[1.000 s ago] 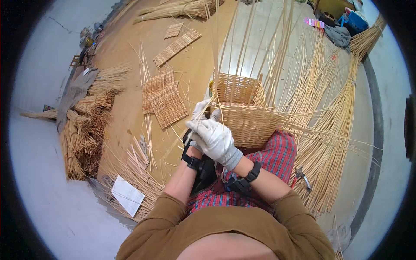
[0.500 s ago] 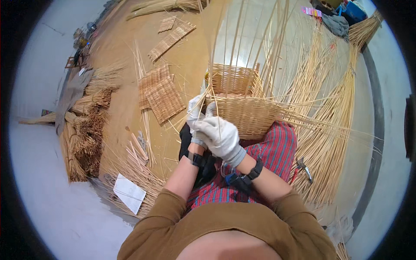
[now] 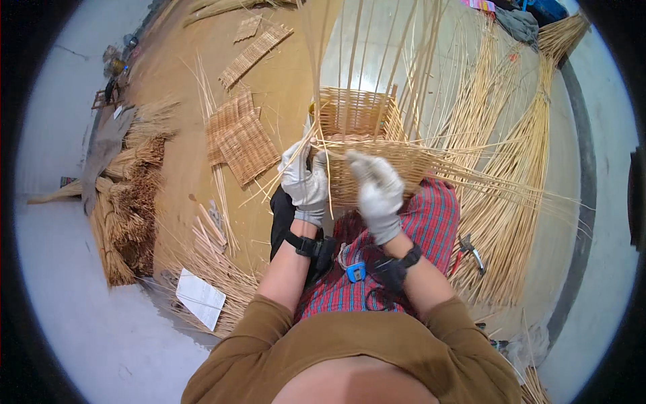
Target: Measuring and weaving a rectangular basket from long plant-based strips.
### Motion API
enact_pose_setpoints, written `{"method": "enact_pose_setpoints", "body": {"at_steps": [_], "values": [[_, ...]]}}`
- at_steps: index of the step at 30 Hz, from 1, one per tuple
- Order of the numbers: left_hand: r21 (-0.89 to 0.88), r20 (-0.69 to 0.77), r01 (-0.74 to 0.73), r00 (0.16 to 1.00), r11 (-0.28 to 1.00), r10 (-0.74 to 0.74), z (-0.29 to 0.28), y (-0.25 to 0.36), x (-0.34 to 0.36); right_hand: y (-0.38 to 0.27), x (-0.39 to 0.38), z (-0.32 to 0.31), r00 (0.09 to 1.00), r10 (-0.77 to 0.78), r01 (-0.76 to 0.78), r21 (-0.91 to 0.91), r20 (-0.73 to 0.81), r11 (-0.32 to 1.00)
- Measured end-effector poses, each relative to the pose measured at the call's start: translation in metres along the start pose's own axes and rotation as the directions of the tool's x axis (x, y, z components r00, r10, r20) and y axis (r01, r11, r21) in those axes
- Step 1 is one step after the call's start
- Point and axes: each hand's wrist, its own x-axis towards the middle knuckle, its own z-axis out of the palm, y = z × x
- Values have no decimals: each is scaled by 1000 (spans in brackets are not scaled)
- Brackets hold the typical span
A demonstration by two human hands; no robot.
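Note:
A partly woven wicker basket (image 3: pixel 343 178) rests against my knees, with tall upright rods rising from it and loose rods trailing off its right side. My left hand (image 3: pixel 304 180), in a white glove, is closed around thin wicker rods at the basket's near left corner. One rod end hangs down beside the thumb. My right hand (image 3: pixel 380 192), also gloved, is in front of the near wall, fingers curled together and slightly blurred. Whatever is between those fingertips is too small to make out.
A blue tape measure (image 3: pixel 355 271) lies on my lap; red-handled cutters (image 3: pixel 470 254) are right of my knee. Woven panels (image 3: pixel 243 141) lie on the floor at left. Long rods (image 3: pixel 518 188) spread at right, and bundles (image 3: pixel 124 222) lean by the left wall.
My right hand has moved right, away from my left hand, to the front of the basket wall. The tape measure on my lap now shows fully. The view has shifted slightly.

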Motion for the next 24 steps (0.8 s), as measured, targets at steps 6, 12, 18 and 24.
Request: {"method": "enact_pose_setpoints", "body": {"at_steps": [6,12,18,24], "values": [[-643,322,488,872,590,-370,-4,3,11,46,23,-31,850,524,-495,257,-52,830],[-597,355,603,790,529,-499,3,7,14,7,65,8,982,-163,146,-159,-99,976],[-319,287,599,800,735,-527,12,12,18,-43,100,19,986,-123,148,-248,115,957],[-343,290,348,923,873,-253,-9,-1,39,-26,-41,-90,873,476,-415,-349,107,840]]}}
